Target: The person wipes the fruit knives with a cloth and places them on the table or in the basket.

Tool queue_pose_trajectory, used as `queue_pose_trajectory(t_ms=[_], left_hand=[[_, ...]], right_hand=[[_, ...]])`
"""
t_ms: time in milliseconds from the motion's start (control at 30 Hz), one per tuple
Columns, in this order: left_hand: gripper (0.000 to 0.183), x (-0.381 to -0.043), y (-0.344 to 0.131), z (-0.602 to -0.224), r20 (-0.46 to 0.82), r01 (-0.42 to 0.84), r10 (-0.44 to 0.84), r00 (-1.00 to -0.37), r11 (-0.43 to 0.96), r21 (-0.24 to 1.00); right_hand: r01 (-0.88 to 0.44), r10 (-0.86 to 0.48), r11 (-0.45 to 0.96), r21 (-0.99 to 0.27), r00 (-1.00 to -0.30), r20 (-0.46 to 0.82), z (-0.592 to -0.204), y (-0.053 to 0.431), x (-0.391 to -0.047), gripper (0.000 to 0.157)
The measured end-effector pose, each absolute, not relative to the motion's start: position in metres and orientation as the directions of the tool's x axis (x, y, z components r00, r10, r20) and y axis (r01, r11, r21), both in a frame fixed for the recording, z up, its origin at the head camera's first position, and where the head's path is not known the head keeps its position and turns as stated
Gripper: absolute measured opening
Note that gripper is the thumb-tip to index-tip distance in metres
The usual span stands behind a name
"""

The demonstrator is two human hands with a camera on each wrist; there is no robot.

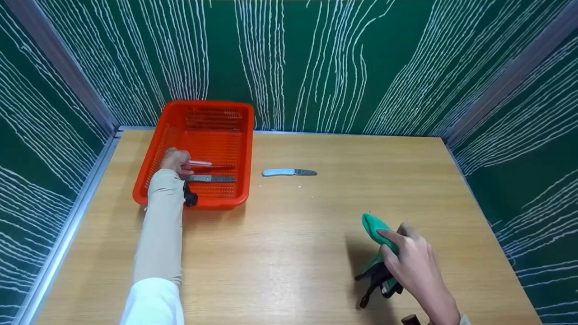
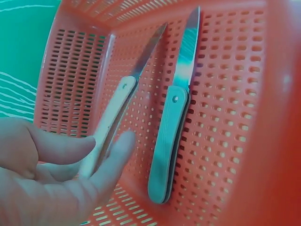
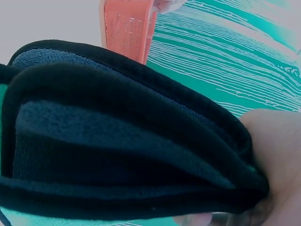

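My left hand (image 1: pixel 176 160) reaches into the red plastic basket (image 1: pixel 247 180) from its left side. In the left wrist view, my thumb and a finger lie on either side of a folding knife's pale handle (image 2: pixel 113 110), its blade pointing away. Beside it on the basket floor rests a second folding knife (image 2: pixel 170 136), also opened out. My right hand (image 1: pixel 413 257) holds up a green fabric piece (image 1: pixel 375 228) by its top, with black edging and straps hanging down. Its dark fleecy lining (image 3: pixel 117 141) fills much of the right wrist view.
Another folding knife (image 1: pixel 289 172) with a light blue handle lies opened on the wooden table (image 1: pixel 280 253), right of the basket. Green panels (image 1: pixel 298 63) with white wavy lines stand at the back and both sides. Small crumbs lie near that knife.
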State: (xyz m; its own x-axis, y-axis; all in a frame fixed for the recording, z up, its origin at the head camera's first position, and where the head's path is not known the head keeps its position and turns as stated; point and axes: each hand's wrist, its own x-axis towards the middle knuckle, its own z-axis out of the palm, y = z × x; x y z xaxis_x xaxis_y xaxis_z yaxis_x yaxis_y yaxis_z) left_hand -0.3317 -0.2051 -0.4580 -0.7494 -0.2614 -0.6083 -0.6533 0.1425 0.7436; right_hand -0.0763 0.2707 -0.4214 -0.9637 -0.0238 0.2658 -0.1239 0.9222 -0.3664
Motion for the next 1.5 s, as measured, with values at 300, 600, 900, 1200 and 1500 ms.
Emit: queue_pose_trajectory(t_ms=[300,600,900,1200,1500], left_hand=[[0.047,-0.328,-0.212,-0.454,-0.585,-0.650,-0.288,-0.758,0.406,0.642],[0.016,-0.330,-0.217,-0.450,-0.548,-0.575,-0.225,-0.806,0.518,0.634],[0.053,-0.328,-0.201,-0.432,-0.529,-0.542,-0.149,-0.835,0.378,0.750],[0.032,-0.329,-0.168,-0.415,-0.371,-0.387,-0.112,-0.922,0.266,0.883],[0.043,-0.322,-0.132,-0.410,-0.178,-0.186,-0.061,-0.982,0.181,0.966]], right_hand=[[-0.105,-0.020,0.922,-0.372,-0.975,0.223,-0.420,0.270,-0.076,0.031],[-0.106,-0.020,0.918,-0.383,-0.975,0.223,-0.417,0.269,-0.075,0.032],[-0.103,-0.016,0.912,-0.398,-0.976,0.217,-0.413,0.271,-0.075,0.031],[-0.121,-0.014,0.913,-0.389,-0.963,0.268,-0.412,0.272,-0.071,0.030],[-0.142,-0.022,0.917,-0.373,-0.951,0.307,-0.414,0.273,-0.069,0.030]])
